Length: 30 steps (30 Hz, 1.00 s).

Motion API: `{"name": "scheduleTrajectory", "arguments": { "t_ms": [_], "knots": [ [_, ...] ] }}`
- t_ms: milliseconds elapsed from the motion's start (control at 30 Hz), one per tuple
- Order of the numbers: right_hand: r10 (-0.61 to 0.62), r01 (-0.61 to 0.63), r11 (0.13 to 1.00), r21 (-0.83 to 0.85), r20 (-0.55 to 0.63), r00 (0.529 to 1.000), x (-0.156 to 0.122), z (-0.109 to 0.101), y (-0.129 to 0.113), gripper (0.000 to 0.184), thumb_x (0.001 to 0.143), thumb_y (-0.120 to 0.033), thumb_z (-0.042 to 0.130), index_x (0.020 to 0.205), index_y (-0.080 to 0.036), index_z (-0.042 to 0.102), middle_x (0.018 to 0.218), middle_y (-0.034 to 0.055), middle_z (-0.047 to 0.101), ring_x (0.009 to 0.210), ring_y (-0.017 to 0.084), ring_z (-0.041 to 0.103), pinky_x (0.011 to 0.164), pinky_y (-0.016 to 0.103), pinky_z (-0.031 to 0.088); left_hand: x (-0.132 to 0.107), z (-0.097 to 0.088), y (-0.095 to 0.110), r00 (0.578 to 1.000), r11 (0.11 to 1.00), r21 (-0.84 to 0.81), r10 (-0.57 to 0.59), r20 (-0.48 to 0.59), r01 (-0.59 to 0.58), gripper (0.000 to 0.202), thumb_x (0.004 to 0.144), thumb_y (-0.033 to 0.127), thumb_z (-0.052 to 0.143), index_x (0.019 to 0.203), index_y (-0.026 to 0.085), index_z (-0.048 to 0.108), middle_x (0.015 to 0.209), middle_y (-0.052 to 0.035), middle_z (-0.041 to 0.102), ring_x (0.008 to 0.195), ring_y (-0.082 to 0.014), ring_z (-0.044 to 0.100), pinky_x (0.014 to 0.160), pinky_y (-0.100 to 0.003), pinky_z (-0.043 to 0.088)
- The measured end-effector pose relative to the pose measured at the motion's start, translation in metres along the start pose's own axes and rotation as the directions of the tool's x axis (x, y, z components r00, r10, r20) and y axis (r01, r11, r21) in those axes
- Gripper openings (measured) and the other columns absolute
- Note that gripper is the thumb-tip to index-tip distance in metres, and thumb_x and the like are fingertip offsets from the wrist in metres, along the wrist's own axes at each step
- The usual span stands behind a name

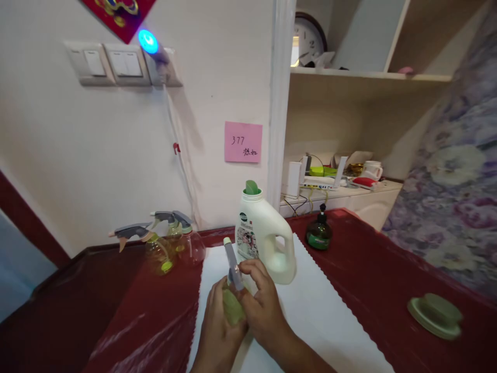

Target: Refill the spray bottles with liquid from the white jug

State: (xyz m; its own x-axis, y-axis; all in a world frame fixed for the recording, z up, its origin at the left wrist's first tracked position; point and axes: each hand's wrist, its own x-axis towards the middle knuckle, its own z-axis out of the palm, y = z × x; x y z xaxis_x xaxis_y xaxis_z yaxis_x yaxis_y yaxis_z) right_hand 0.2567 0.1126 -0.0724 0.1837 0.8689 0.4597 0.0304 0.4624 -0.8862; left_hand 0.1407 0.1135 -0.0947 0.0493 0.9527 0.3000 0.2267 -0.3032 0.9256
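Note:
Over the white cloth (322, 316), my left hand (215, 331) is wrapped round a small green spray bottle (233, 306). My right hand (261, 303) pinches that bottle's grey trigger head (232, 264), which points up and away from me. Just behind my hands stands a white detergent jug (264, 238) with a green cap. Two clear spray bottles (171, 246) with grey triggers stand to the left on the red table cover (388, 280).
A dark green pump bottle (319, 232) stands right of the jug. A green lid (435, 315) lies at the right on the table. Wall switches, a plug with a blue light (148, 41) and a pink note (243, 142) are behind. Shelves with clutter (334, 178) sit at the back right.

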Motion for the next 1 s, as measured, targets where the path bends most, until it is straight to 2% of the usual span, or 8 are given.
{"name": "scheduleTrajectory", "arguments": {
  "t_ms": [200,333,500,633,733,833,900,1000],
  "knots": [
    [0.035,-0.03,0.998,0.05,-0.109,0.993,0.0,0.016,0.011,0.025,0.072,-0.02,0.063,0.096,-0.026,0.057,0.101,0.0018,0.059,0.101,0.023,0.059,0.092,0.039,0.047,0.001,-0.005,-0.002,1.0,1.0,-0.019,0.019,-0.018,-0.019,0.053,0.068,0.045,0.078,0.112,0.019,0.066,0.11,-0.0126,0.073,0.104,-0.0354,0.068,0.083,-0.042,0.061],
    [0.11,-0.101,0.993,0.063,-0.175,0.978,0.005,0.024,0.013,0.033,0.061,-0.012,0.063,0.09,-0.025,0.056,0.098,0.0017,0.06,0.098,0.024,0.058,0.088,0.038,0.047,0.0,-0.005,-0.005,1.0,1.0,0.003,-0.009,-0.015,0.009,0.061,0.07,0.049,0.076,0.121,0.019,0.062,0.112,-0.0115,0.071,0.107,-0.0355,0.067,0.094,-0.046,0.057],
    [0.18,-0.17,0.983,0.067,-0.2,0.963,0.007,0.029,0.007,0.035,0.06,-0.01,0.061,0.091,-0.024,0.053,0.097,0.0019,0.062,0.093,0.024,0.059,0.084,0.039,0.047,0.0,-0.013,-0.022,0.999,0.999,-0.016,-0.043,0.027,0.044,0.07,0.079,0.062,0.066,0.135,0.023,0.052,0.135,-0.0129,0.064,0.139,-0.0374,0.05,0.113,-0.048,0.047],
    [0.164,-0.155,0.986,0.061,-0.198,0.966,0.006,0.03,0.004,0.034,0.061,-0.011,0.062,0.09,-0.025,0.051,0.096,0.0015,0.062,0.092,0.023,0.06,0.085,0.039,0.046,0.008,-0.027,-0.032,0.994,0.991,-0.132,-0.027,-0.11,0.013,0.068,0.077,0.065,0.068,0.131,0.026,0.055,0.145,-0.0108,0.059,0.147,-0.0373,0.041,0.121,-0.051,0.038],
    [0.146,-0.136,0.989,0.063,-0.205,0.968,0.006,0.031,0.005,0.035,0.061,-0.013,0.067,0.088,-0.025,0.048,0.097,0.0015,0.061,0.093,0.022,0.059,0.085,0.038,0.046,0.017,-0.035,-0.017,0.974,0.971,-0.237,-0.03,-0.223,-0.025,0.066,0.078,0.067,0.067,0.129,0.027,0.056,0.142,-0.0088,0.063,0.14,-0.0346,0.051,0.115,-0.047,0.046],
    [0.124,-0.111,0.991,0.074,-0.203,0.971,0.005,0.029,0.006,0.036,0.063,-0.018,0.071,0.089,-0.025,0.047,0.097,0.0017,0.061,0.092,0.022,0.059,0.084,0.038,0.046,0.021,-0.037,0.016,0.978,0.985,-0.17,-0.005,-0.209,-0.031,0.081,0.074,0.076,0.064,0.137,0.026,0.056,0.136,-0.01,0.067,0.129,-0.0348,0.061,0.102,-0.042,0.058],
    [0.103,-0.088,0.992,0.085,-0.189,0.976,0.004,0.028,0.007,0.035,0.067,-0.025,0.073,0.091,-0.025,0.048,0.097,0.002,0.062,0.091,0.023,0.06,0.083,0.038,0.047,0.019,-0.035,0.039,0.987,0.997,-0.071,0.002,-0.161,-0.013,0.08,0.079,0.072,0.065,0.145,0.028,0.052,0.143,-0.0077,0.064,0.133,-0.0338,0.058,0.106,-0.043,0.055],
    [0.078,-0.061,0.994,0.096,-0.184,0.98,0.004,0.027,0.007,0.035,0.069,-0.034,0.073,0.092,-0.025,0.048,0.094,0.0021,0.062,0.088,0.023,0.06,0.08,0.038,0.047,0.015,-0.033,0.063,0.996,0.996,0.084,-0.022,-0.09,0.029,0.076,0.082,0.066,0.068,0.149,0.036,0.049,0.15,-0.0034,0.059,0.139,-0.0341,0.053,0.118,-0.053,0.044]
  ]
}}
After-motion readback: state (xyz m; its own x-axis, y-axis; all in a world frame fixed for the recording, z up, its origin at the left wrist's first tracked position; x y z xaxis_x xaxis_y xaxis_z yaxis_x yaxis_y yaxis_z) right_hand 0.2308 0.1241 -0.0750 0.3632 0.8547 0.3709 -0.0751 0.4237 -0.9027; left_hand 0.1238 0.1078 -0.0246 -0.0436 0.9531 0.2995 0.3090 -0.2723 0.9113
